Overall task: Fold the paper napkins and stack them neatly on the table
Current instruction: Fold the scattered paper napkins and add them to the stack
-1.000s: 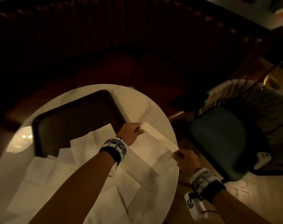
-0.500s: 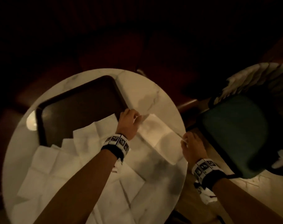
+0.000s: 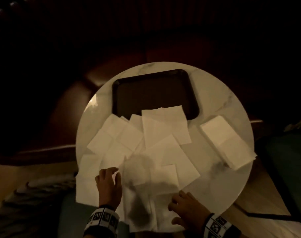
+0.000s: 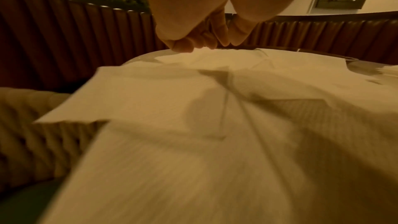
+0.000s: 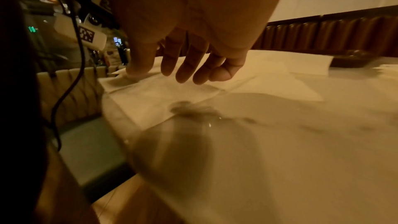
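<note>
Several unfolded white paper napkins (image 3: 163, 131) lie overlapping across the round marble table (image 3: 215, 186). A folded napkin stack (image 3: 227, 143) sits alone near the table's right edge. My left hand (image 3: 108, 182) hovers at the near left of the pile, fingers bent down with the tips at a napkin's surface (image 4: 200, 43); it grips nothing that I can see. My right hand (image 3: 184, 206) is at the near edge with its fingers spread and relaxed (image 5: 189, 67), the thumb touching a napkin (image 5: 150, 98).
A dark rectangular tray (image 3: 151, 90) sits on the far half of the table, with napkins overlapping its near rim. A teal chair seat (image 3: 290, 160) stands at the right and another seat (image 3: 72, 212) at the near left. A dark padded bench curves behind.
Both hands have let go of the folded napkin at the right edge and moved back to the near side of the loose pile. The head view has swung left.
</note>
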Tool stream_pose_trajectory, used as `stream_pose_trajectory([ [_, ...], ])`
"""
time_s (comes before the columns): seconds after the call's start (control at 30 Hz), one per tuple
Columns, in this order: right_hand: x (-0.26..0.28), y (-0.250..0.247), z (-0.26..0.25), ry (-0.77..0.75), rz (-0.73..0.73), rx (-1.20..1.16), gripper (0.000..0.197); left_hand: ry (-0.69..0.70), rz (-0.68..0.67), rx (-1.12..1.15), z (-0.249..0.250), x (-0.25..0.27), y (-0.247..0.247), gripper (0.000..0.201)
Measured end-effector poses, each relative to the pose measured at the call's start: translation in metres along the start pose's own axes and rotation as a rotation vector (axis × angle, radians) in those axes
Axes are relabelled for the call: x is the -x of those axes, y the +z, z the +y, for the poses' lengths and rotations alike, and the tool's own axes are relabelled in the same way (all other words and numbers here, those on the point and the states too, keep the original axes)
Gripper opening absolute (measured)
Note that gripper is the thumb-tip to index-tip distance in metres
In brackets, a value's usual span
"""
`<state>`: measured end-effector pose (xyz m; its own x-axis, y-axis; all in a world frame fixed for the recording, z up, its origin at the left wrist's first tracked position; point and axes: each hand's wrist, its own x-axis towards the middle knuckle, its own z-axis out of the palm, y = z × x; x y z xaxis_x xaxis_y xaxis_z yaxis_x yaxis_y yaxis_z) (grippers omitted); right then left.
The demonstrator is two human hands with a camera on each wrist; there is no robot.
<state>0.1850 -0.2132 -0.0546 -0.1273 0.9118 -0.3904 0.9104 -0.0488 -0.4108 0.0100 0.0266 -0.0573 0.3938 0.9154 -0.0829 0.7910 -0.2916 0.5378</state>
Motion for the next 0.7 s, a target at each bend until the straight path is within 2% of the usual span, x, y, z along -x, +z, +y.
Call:
stream_pose_trajectory([
  [0.07,-0.007,0.008,-0.015,0.047,-0.091,0.035,0.045,0.011,-0.015,-0.005,-0.021,0.014,-0.009,0.017],
  [0.17,-0.011,0.024,-0.028,0.084,-0.012,0.128,0.040,0.032,-0.064,-0.022,-0.043,0.026,-0.016,0.016],
  [0.27,-0.014,0.036,-0.034,0.165,0.070,0.188,0.026,0.044,-0.119,-0.010,-0.051,0.033,-0.023,0.017],
  [0.4,-0.018,0.033,-0.035,0.228,0.029,0.173,0.022,0.094,-0.187,-0.024,-0.055,0.038,-0.031,0.017],
  [0.5,-0.014,0.016,-0.039,0.221,0.075,0.083,0.018,0.110,-0.268,-0.031,-0.058,0.041,-0.037,0.014],
  [0.57,-0.010,-0.004,-0.042,0.245,0.107,-0.075,0.009,0.127,-0.303,-0.031,-0.057,0.043,-0.040,0.012],
  [0.7,0.000,-0.063,-0.044,0.260,0.263,-0.248,0.009,0.219,-0.283,0.031,-0.038,0.042,-0.051,0.010],
])
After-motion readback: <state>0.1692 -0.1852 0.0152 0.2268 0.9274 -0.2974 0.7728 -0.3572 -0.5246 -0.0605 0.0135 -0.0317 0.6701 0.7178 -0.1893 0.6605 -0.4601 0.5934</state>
